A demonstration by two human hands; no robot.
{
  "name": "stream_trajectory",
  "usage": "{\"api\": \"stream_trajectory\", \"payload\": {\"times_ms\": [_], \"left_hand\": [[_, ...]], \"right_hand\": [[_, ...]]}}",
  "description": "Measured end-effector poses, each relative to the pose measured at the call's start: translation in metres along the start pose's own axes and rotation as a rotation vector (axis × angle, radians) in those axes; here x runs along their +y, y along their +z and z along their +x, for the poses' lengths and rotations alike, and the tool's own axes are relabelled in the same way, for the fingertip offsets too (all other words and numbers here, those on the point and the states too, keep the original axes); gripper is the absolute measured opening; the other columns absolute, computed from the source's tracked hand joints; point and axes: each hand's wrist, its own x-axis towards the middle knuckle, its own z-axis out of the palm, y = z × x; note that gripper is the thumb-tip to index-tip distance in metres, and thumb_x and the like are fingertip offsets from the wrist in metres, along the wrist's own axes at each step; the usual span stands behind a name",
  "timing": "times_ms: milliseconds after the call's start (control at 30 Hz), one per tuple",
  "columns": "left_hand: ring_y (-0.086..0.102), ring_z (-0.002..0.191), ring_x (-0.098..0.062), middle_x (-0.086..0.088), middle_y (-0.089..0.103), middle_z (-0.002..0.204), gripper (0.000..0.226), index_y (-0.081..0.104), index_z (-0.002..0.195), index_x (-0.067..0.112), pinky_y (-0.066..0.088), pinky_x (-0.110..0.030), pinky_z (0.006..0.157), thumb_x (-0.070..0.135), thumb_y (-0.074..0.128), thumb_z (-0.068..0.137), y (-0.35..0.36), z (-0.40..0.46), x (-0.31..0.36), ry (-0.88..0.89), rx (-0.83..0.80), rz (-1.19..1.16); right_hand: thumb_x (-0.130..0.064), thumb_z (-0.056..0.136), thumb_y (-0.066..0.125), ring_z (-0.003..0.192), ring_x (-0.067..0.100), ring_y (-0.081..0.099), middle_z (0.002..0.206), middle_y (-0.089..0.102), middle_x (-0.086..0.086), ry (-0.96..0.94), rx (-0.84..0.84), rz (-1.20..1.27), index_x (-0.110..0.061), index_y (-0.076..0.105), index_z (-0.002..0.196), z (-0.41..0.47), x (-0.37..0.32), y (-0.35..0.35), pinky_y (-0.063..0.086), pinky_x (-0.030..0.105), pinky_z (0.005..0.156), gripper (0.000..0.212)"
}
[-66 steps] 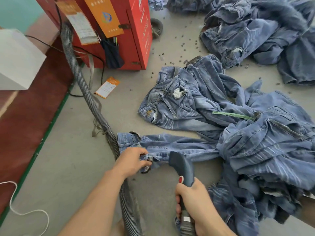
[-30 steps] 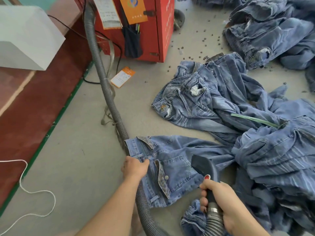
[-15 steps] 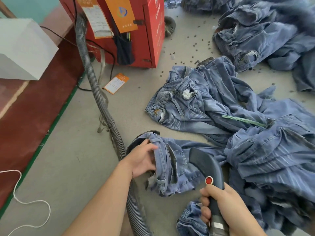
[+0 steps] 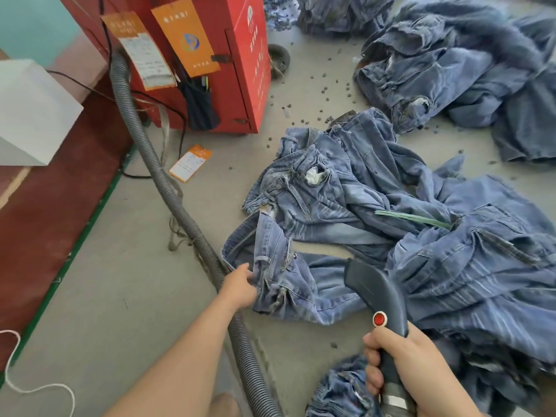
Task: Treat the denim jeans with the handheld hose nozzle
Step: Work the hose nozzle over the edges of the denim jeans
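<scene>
Jeans (image 4: pixel 288 284) between hands, left (image 4: pixel 240 287) gripping, right (image 4: pixel 400 359) on nozzle (image 4: pixel 373 290).

A grey concrete floor (image 4: pixel 99 296) is scattered with small dark pellets (image 4: pixel 323 91). A dark red floor strip with a green edge (image 4: pixel 45 224) runs along the left, below a teal wall (image 4: pixel 33 22). A red metal cabinet (image 4: pixel 240 55) stands on the floor, near a white box (image 4: pixel 30 115).

Hose (image 4: pixel 168 188) lies left of jeans (image 4: pixel 288 278), machine (image 4: pixel 210 55) behind.
</scene>
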Motion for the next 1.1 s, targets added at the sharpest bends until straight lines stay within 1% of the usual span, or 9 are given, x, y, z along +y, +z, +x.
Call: {"api": "stream_trajectory", "payload": {"times_ms": [133,200,333,433,500,633,767,933,1100], "left_hand": [[0.042,0.129,-0.033,-0.008,0.059,0.123,0.01,0.054,0.099,0.033,0.036,-0.042,0.102,0.032,0.061,0.092,-0.005,-0.006,0.006,-0.064,0.006,0.437],[0.053,0.113,-0.027,-0.003,0.063,0.104,0.025,0.05,0.087,0.025,0.038,-0.041,0.094,0.045,0.062,0.097,-0.009,-0.005,0.013,0.009,0.034,0.443],[0.062,0.078,-0.021,-0.015,0.07,0.089,0.023,0.062,0.093,0.005,0.051,-0.04,0.075,0.026,0.068,0.099,-0.023,-0.011,0.055,0.257,-0.341,-0.386],[0.073,0.097,-0.022,-0.01,0.074,0.112,0.022,0.064,0.123,0.003,0.06,-0.03,0.076,0.009,0.057,0.103,-0.031,-0.015,0.096,0.356,-0.681,-0.936],[0.068,0.117,-0.016,-0.001,0.07,0.131,0.036,0.061,0.134,0.013,0.058,-0.026,0.083,0.0,0.048,0.103,-0.031,-0.011,0.112,0.36,-0.425,-0.812],[0.065,0.087,-0.018,0.002,0.065,0.127,0.046,0.059,0.134,0.026,0.049,-0.027,0.069,0.001,0.047,0.097,-0.023,0.007,0.084,0.211,0.269,-0.172],[0.033,0.148,-0.034,-0.014,0.033,0.163,0.061,0.032,0.157,0.009,0.028,-0.041,0.12,0.024,0.054,0.102,0.002,0.03,0.03,0.033,0.158,0.16],[0.028,0.149,-0.043,-0.02,0.028,0.164,0.093,0.015,0.16,0.008,0.028,-0.047,0.122,0.039,0.069,0.091,0.019,0.034,0.007,-0.283,0.183,-0.309],[0.036,0.145,-0.037,-0.018,0.027,0.164,0.115,-0.004,0.162,0.018,0.036,-0.047,0.118,-0.001,0.07,0.077,0.02,0.034,0.004,-0.278,0.127,-0.602]], "right_hand": [[0.007,0.093,0.057,0.04,0.025,0.044,0.058,0.048,0.02,0.035,-0.017,-0.022,-0.001,0.052,0.09,0.009,0.003,0.007,0.044,0.036,0.045,0.009],[0.009,0.092,0.057,0.042,0.026,0.044,0.059,0.047,0.021,0.031,-0.033,-0.034,0.0,0.051,0.09,0.008,0.001,0.008,0.043,0.038,0.046,0.011],[0.012,0.089,0.058,0.043,0.026,0.044,0.06,0.046,0.021,0.024,-0.085,0.001,-0.002,0.05,0.088,0.001,-0.009,0.001,0.041,0.038,0.047,0.016],[0.012,0.088,0.057,0.04,0.025,0.042,0.059,0.043,0.019,0.001,-0.099,0.095,-0.006,0.047,0.085,-0.004,-0.022,-0.005,0.041,0.036,0.046,0.02],[0.012,0.089,0.055,0.037,0.023,0.04,0.057,0.041,0.017,-0.018,-0.087,0.144,-0.008,0.045,0.085,-0.003,-0.03,-0.01,0.041,0.035,0.044,0.022],[0.013,0.09,0.054,0.038,0.024,0.04,0.056,0.041,0.017,-0.041,-0.039,0.155,-0.008,0.044,0.085,0.003,-0.033,-0.017,0.041,0.036,0.045,0.023],[0.014,0.091,0.053,0.038,0.024,0.04,0.055,0.041,0.016,-0.02,0.02,0.154,-0.007,0.044,0.082,0.012,-0.028,-0.024,0.041,0.037,0.044,0.024],[0.013,0.091,0.053,0.037,0.023,0.04,0.054,0.041,0.017,0.029,0.056,0.13,-0.005,0.045,0.082,0.019,-0.019,-0.026,0.04,0.035,0.044,0.022],[0.015,0.09,0.056,0.041,0.025,0.043,0.056,0.044,0.02,0.047,0.069,0.039,-0.003,0.046,0.08,0.023,-0.01,-0.015,0.039,0.038,0.049,0.023]]}}
